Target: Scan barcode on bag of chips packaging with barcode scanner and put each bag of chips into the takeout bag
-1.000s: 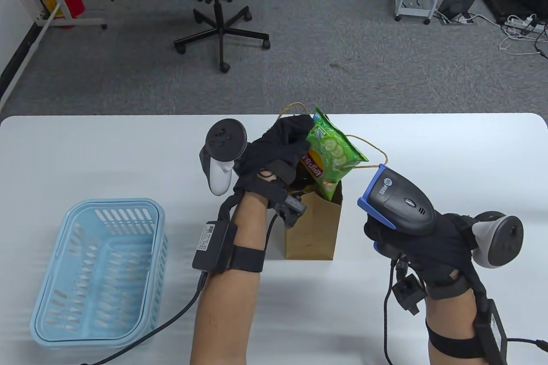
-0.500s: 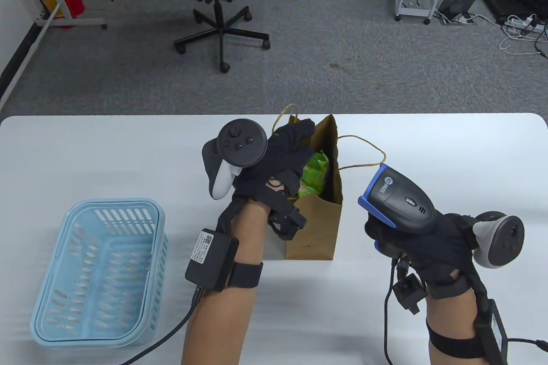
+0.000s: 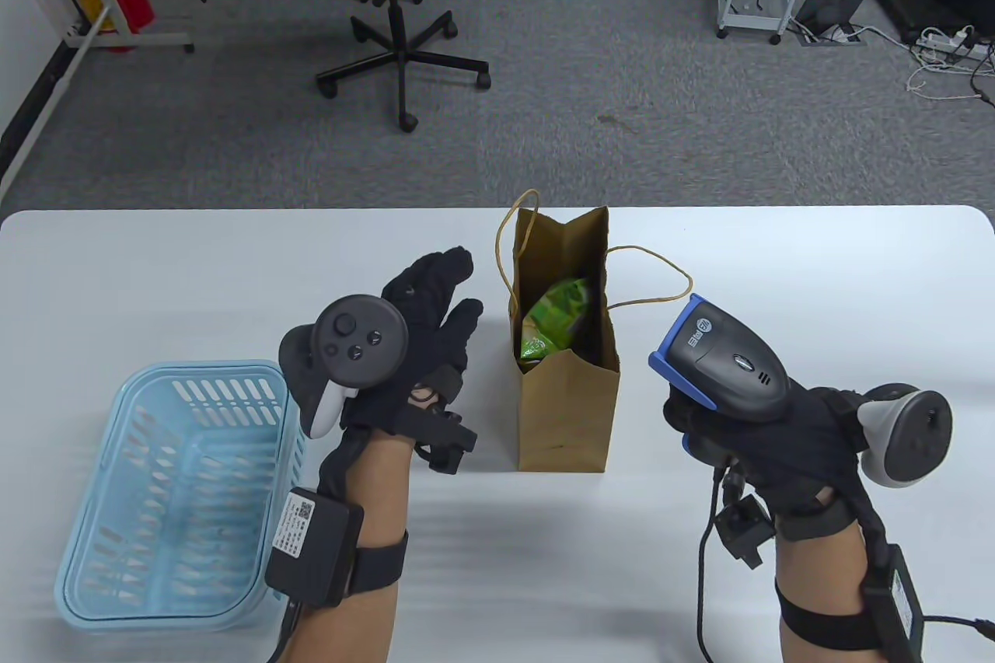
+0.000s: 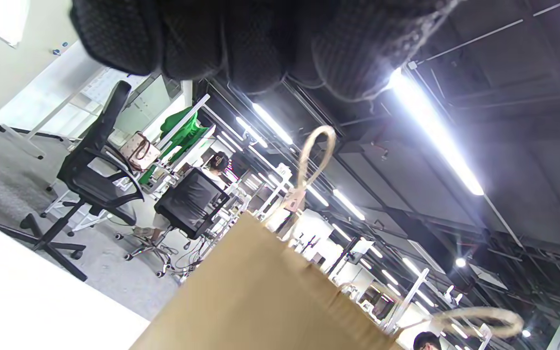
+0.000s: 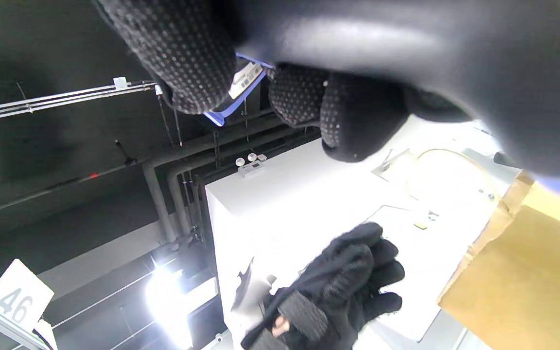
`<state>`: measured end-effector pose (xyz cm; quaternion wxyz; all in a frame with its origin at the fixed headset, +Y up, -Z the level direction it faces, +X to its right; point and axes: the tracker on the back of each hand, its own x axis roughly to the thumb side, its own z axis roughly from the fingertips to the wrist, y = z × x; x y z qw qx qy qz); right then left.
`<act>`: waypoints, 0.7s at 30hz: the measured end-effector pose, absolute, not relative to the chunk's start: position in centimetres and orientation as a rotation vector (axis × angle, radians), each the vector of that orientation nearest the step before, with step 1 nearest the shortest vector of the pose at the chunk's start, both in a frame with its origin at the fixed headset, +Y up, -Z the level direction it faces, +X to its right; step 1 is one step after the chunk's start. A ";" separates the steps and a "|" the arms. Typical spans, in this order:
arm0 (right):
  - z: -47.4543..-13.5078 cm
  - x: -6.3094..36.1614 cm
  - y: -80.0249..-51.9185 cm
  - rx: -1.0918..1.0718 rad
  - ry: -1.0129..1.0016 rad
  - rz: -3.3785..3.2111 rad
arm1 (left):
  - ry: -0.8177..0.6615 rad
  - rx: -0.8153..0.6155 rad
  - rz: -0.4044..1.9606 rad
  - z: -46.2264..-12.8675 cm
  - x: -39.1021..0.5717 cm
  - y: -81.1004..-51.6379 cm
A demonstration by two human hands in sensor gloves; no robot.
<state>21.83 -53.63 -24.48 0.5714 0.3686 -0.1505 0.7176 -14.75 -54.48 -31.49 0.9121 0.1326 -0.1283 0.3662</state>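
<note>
- One bag of chips (image 3: 553, 319), in green packaging, sits down inside the brown paper takeout bag (image 3: 567, 414), which stands upright near the middle of the white surface (image 3: 194, 282).
- Whether more packets lie beneath the green one cannot be told; the takeout bag's walls hide its lower part.
- Left of the takeout bag, the left hand (image 3: 424, 340) hovers apart from it, fingers spread and fairly straight, holding nothing.
- On the other side, the right hand (image 3: 746, 430) is wrapped around the handle of the barcode scanner (image 3: 723, 364), whose blue-edged head points toward the takeout bag.
- From the right wrist view, gloved fingers (image 5: 358, 116) curl round the scanner's grip, with the left hand and a corner of the takeout bag showing below.
- From the left wrist view, the takeout bag's side and one twine handle (image 4: 311, 160) stand just ahead of the empty hand.
- At the left of the surface, the light blue basket (image 3: 116, 562) shows no packets through its slotted floor.
- No unscanned chips are visible anywhere on the surface.
- Judged from this, the packing looks finished or very nearly so: the visible packet is already bagged, and nothing remains in sight to scan.
- What seems left is only to set the barcode scanner down, if that is wanted.
</note>
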 end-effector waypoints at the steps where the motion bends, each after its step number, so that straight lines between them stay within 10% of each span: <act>1: -24.5 21.8 -53.7 0.864 -0.351 1.688 | -0.265 0.273 0.748 -31.4 -15.0 -55.8; 8: -24.7 21.2 -53.9 0.867 -0.337 1.707 | -0.268 0.250 0.783 -31.5 -15.7 -65.1; 21: -25.1 23.1 -54.4 0.682 -0.473 1.769 | -0.241 0.163 0.490 -31.5 -16.2 -68.9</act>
